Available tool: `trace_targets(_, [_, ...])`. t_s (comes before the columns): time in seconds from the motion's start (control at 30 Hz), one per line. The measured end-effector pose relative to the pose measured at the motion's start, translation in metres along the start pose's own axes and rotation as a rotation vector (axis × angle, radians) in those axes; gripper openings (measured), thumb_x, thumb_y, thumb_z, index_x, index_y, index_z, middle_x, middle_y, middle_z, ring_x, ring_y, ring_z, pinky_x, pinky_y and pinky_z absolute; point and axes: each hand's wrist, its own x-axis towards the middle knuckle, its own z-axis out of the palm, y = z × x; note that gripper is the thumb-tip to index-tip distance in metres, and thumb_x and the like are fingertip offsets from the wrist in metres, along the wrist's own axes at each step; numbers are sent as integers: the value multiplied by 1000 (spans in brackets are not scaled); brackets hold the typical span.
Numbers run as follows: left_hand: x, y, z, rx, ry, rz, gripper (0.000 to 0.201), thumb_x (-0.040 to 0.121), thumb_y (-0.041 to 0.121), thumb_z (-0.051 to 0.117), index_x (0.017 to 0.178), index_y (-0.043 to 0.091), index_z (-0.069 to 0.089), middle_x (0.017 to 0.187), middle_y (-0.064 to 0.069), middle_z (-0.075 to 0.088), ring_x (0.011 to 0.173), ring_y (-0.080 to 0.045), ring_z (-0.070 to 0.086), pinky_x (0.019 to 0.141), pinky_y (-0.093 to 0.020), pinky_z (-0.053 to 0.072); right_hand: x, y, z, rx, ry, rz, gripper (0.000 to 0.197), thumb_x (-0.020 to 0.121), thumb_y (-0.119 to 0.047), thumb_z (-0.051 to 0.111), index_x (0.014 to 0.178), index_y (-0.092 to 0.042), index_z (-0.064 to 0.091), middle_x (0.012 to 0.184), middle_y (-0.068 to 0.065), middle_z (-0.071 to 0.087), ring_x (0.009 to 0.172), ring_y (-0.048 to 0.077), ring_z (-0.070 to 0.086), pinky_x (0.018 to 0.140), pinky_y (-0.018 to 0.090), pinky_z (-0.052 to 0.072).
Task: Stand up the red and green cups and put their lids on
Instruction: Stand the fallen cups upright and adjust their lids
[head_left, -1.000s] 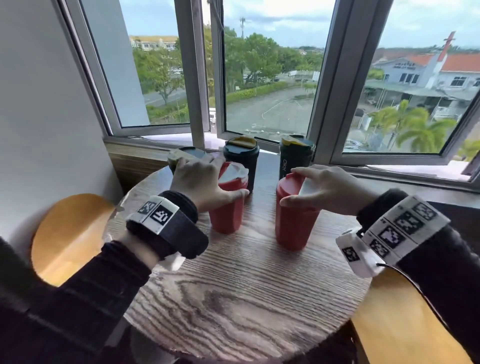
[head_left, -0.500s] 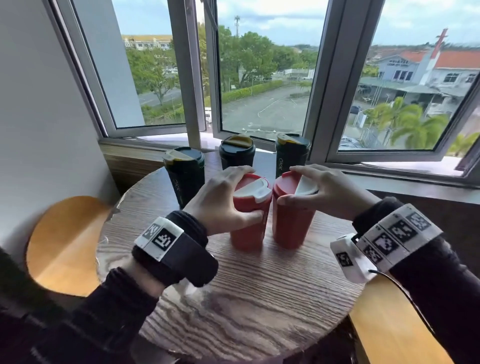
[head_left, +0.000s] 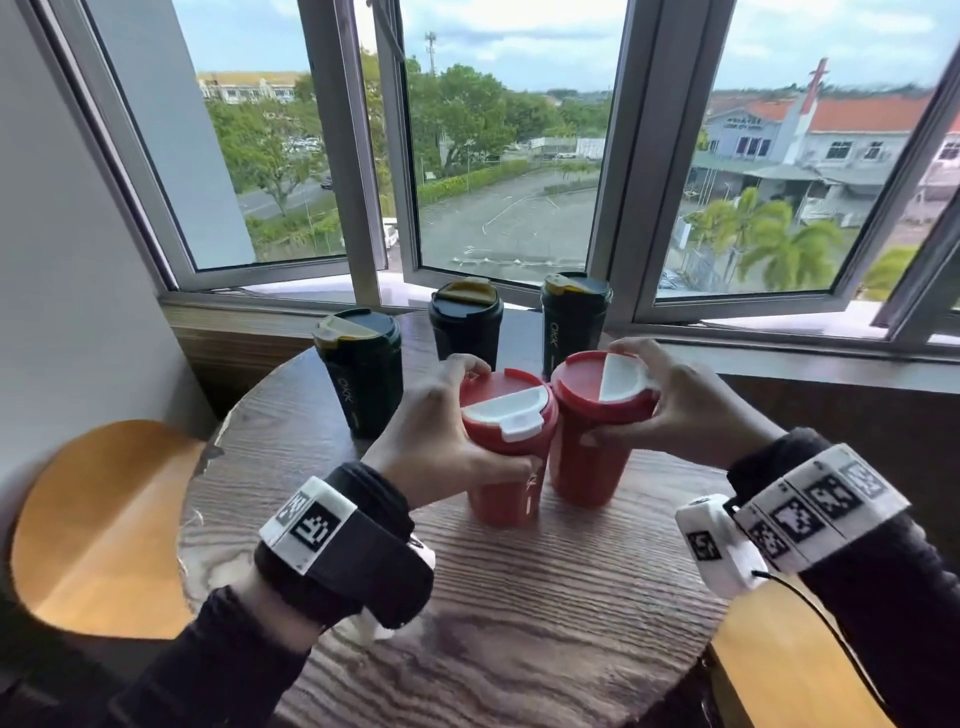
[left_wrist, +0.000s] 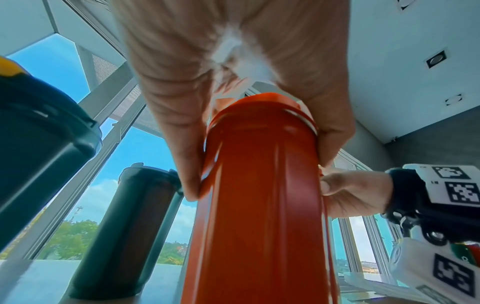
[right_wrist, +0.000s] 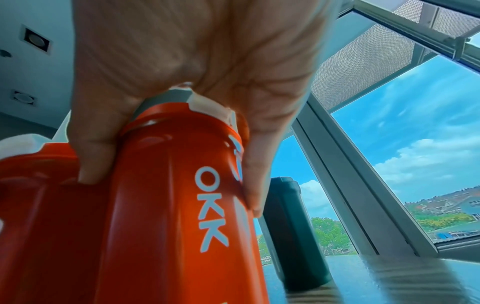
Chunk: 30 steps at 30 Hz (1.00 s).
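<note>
Two red cups with red and white lids stand upright side by side at the middle of the round wooden table (head_left: 519, 623). My left hand (head_left: 441, 441) grips the left red cup (head_left: 506, 483) just under its lid (head_left: 506, 410); in the left wrist view the left hand (left_wrist: 246, 102) wraps its top (left_wrist: 259, 185). My right hand (head_left: 670, 410) grips the right red cup (head_left: 587, 467) at its lid (head_left: 602, 379); the right wrist view shows the right hand (right_wrist: 182, 82) curled round that cup (right_wrist: 168, 205). Three dark green cups with lids stand behind: left (head_left: 361, 369), middle (head_left: 465, 322), right (head_left: 571, 317).
A window sill and open window frames (head_left: 363, 208) run close behind the green cups. A grey wall (head_left: 67, 260) stands on the left. Yellow wooden seats sit at lower left (head_left: 98, 525) and lower right (head_left: 779, 675) of the table.
Both hands slid the red cups together toward the table's middle until they stand almost touching. The left hand's grip dropped from the lid top to the cup's side.
</note>
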Motion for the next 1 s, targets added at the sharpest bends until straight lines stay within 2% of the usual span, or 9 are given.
trace_targets(0.13, [-2, 0, -7, -37, -92, 79, 87, 47, 34, 89, 124, 17, 50, 108, 9, 58, 96, -1, 55, 81, -2, 40, -2, 0, 2, 6, 20, -14, 100, 43, -63, 76, 129, -21, 46, 111, -3, 65, 101, 12, 61, 85, 20, 45])
trace_targets(0.27, [-3, 1, -12, -22, -186, 96, 92, 52, 39, 85, 131, 20, 43, 119, 7, 55, 106, -6, 53, 95, -22, 45, 0, 5, 2, 65, -4, -8, 100, 44, -58, 85, 129, -25, 46, 114, -4, 65, 104, 10, 62, 95, 31, 50])
trace_targets(0.33, [-3, 2, -11, 0, -221, 80, 98, 52, 50, 84, 134, 22, 38, 123, 6, 51, 110, -7, 50, 97, -25, 44, 0, 5, 2, 71, 1, -13, 93, 46, -41, 90, 128, -25, 47, 110, -7, 66, 98, 0, 62, 92, 20, 48])
trace_targets(0.4, [-4, 4, -9, -1, -217, 43, 104, 48, 60, 81, 134, 24, 36, 121, 6, 51, 109, -7, 51, 95, -24, 45, 0, 5, 2, 68, 10, -16, 90, 49, -30, 91, 128, -24, 47, 107, -9, 65, 89, -13, 59, 83, 5, 43])
trace_targets(0.43, [-5, 4, -8, -9, -199, 32, 103, 48, 60, 81, 133, 23, 37, 117, 7, 53, 106, -7, 52, 93, -22, 46, 0, 5, 3, 72, 11, -15, 90, 49, -30, 91, 127, -22, 48, 108, -8, 65, 90, -13, 59, 83, 4, 43])
trace_targets(0.57, [-6, 3, -8, -28, -161, 62, 84, 54, 48, 84, 123, 20, 45, 105, 8, 59, 97, -5, 57, 83, -19, 50, 1, 6, 5, 72, 13, -19, 99, 44, -46, 86, 131, -19, 47, 110, -5, 67, 101, 8, 64, 91, 19, 47])
trace_targets(0.7, [-8, 2, -12, -17, -183, 92, 84, 58, 43, 84, 126, 18, 42, 107, 9, 55, 99, -5, 55, 83, -9, 46, 6, 3, 5, 52, -17, -22, 94, 51, -34, 90, 132, -17, 45, 109, -5, 67, 98, 7, 63, 83, 6, 44])
trace_targets(0.83, [-8, 2, -16, -1, -184, 104, 83, 59, 41, 84, 127, 18, 42, 103, 12, 51, 97, -3, 52, 77, 2, 38, 11, 0, 6, 50, -49, -19, 95, 51, -39, 90, 132, -20, 44, 111, -5, 66, 103, 10, 63, 92, 27, 49])
trace_targets(1.0, [-10, 2, -17, -10, -192, 115, 89, 59, 41, 83, 132, 16, 39, 106, 10, 51, 101, -5, 52, 82, -3, 41, 14, -3, 7, 118, -64, -14, 88, 54, -23, 90, 130, -18, 45, 113, -3, 64, 103, 10, 62, 92, 25, 49])
